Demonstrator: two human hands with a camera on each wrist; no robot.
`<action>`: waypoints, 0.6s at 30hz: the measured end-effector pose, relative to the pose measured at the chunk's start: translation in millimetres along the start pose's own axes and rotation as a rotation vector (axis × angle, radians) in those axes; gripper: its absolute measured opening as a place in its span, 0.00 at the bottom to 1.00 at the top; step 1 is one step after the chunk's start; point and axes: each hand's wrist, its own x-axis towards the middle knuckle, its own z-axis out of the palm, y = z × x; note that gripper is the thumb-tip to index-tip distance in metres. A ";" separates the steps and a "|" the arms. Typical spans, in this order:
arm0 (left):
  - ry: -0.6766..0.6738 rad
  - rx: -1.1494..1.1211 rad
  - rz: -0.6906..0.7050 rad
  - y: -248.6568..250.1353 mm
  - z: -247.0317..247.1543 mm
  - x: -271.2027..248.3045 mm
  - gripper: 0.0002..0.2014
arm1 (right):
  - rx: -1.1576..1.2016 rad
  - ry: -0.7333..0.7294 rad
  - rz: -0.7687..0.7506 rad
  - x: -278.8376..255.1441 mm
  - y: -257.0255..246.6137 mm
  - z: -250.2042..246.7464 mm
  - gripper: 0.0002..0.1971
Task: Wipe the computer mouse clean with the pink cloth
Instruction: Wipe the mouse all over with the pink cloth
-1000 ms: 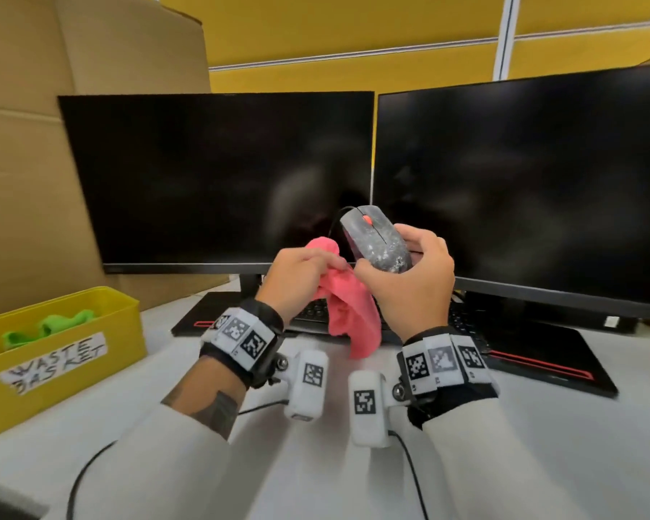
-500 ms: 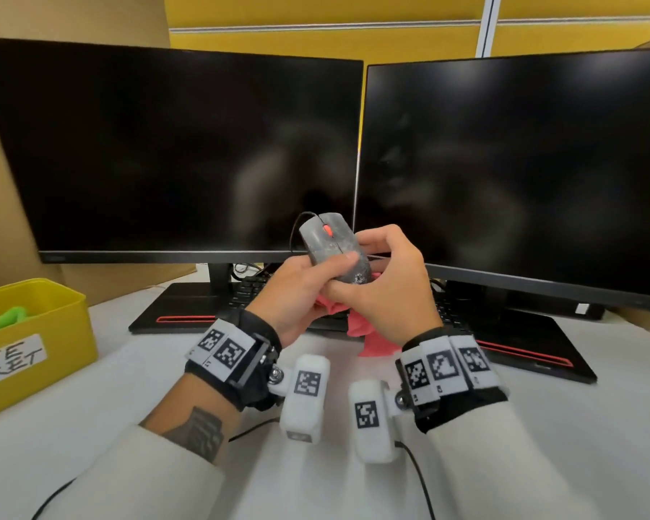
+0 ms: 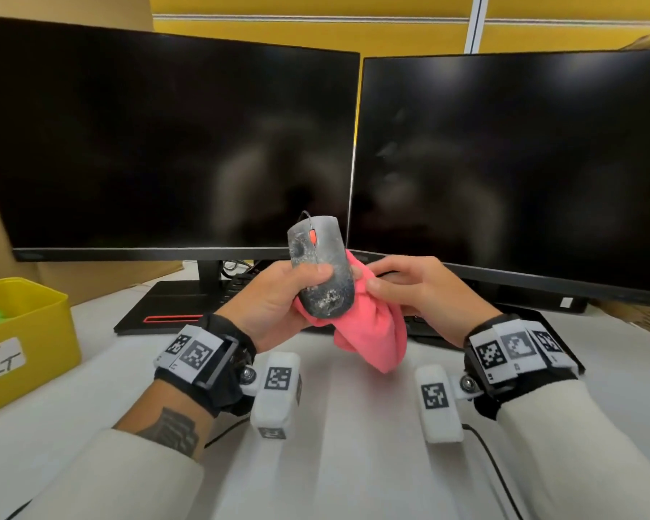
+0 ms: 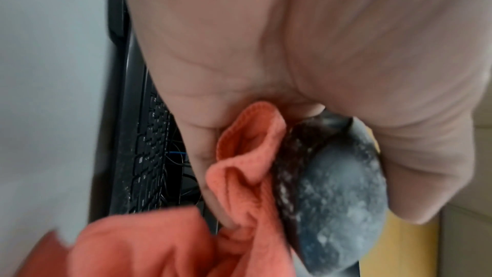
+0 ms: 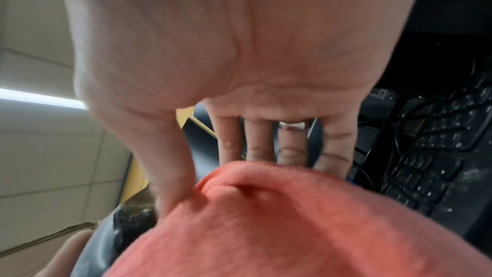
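Note:
A dusty grey computer mouse (image 3: pixel 321 270) with a red wheel is held upright in front of the monitors. My left hand (image 3: pixel 297 290) grips it, thumb across its top and fingers underneath. The pink cloth (image 3: pixel 372 332) is bunched under and to the right of the mouse and hangs down toward the desk. My right hand (image 3: pixel 391 281) pinches the cloth beside the mouse. In the left wrist view a fold of the cloth (image 4: pixel 239 176) lies between my fingers and the mouse (image 4: pixel 333 186). The right wrist view shows the cloth (image 5: pixel 266 218) between thumb and fingers, with the mouse (image 5: pixel 119 229) at its left.
Two dark monitors (image 3: pixel 166 144) stand close behind the hands, with a black keyboard (image 3: pixel 241 287) at their feet. A yellow labelled bin (image 3: pixel 27 332) holding something green sits at the left on the white desk (image 3: pixel 353 444). A black cable (image 3: pixel 492 467) runs under my right forearm.
The mouse passed from my right hand to my left, and the cloth from my left hand to my right. The view has moved closer to the monitors.

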 end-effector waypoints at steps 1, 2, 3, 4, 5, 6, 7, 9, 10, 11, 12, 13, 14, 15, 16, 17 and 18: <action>0.006 -0.013 0.010 0.4 -0.9 -0.3 0.19 | -0.036 -0.007 -0.002 -0.7 0.0 -2.8 0.11; 0.017 -0.034 0.015 0.8 -2.2 0.2 0.19 | -0.081 0.005 -0.011 -1.4 -0.4 -4.5 0.10; 0.033 -0.057 0.016 0.9 -4.0 1.0 0.20 | -0.121 0.033 -0.016 -0.1 1.8 -5.7 0.06; 0.049 -0.070 0.013 0.2 -5.4 1.6 0.21 | -0.142 0.065 -0.012 0.2 2.7 -5.7 0.00; 0.063 -0.070 0.007 -1.0 -6.8 2.1 0.22 | -0.161 0.112 -0.004 1.8 5.3 -6.1 0.05; 0.071 -0.057 0.000 -2.2 -8.1 2.5 0.21 | -0.172 0.150 0.015 3.2 7.5 -6.9 0.10; 0.079 -0.039 -0.011 -4.1 -8.1 2.9 0.20 | -0.152 0.174 0.037 3.2 9.6 -8.3 0.13; 0.101 0.009 -0.024 -6.9 -8.6 2.7 0.13 | -0.058 0.212 0.084 0.1 6.3 -8.7 0.18; 0.118 0.023 -0.028 -8.4 -8.4 2.7 0.11 | 0.008 0.244 0.110 -1.1 5.3 -9.2 0.19; 0.132 0.029 -0.030 -9.8 -7.8 2.9 0.11 | 0.082 0.272 0.131 -1.1 4.7 -10.3 0.20; 0.139 0.034 -0.033 -10.5 -7.2 2.8 0.12 | 0.168 0.293 0.148 -1.9 4.8 -11.2 0.22; 0.141 0.039 -0.037 -10.9 -6.5 2.3 0.12 | 0.261 0.293 0.160 -3.7 4.5 -11.4 0.23; 0.139 0.045 -0.042 -10.8 -5.9 1.9 0.12 | 0.360 0.270 0.164 -6.3 4.3 -11.4 0.24; 0.137 0.054 -0.046 -10.9 -6.3 1.4 0.12 | 0.452 0.221 0.167 -9.2 4.0 -11.3 0.26; 0.137 0.068 -0.051 -10.7 -6.6 0.7 0.13 | 0.535 0.157 0.166 -11.8 4.2 -11.2 0.27; 0.146 0.082 -0.056 -10.8 -6.7 0.3 0.13 | 0.601 0.096 0.152 -14.3 3.9 -10.6 0.27; 0.156 0.095 -0.062 -10.6 -6.6 0.1 0.14 | 0.649 0.050 0.130 -15.6 3.7 -10.1 0.26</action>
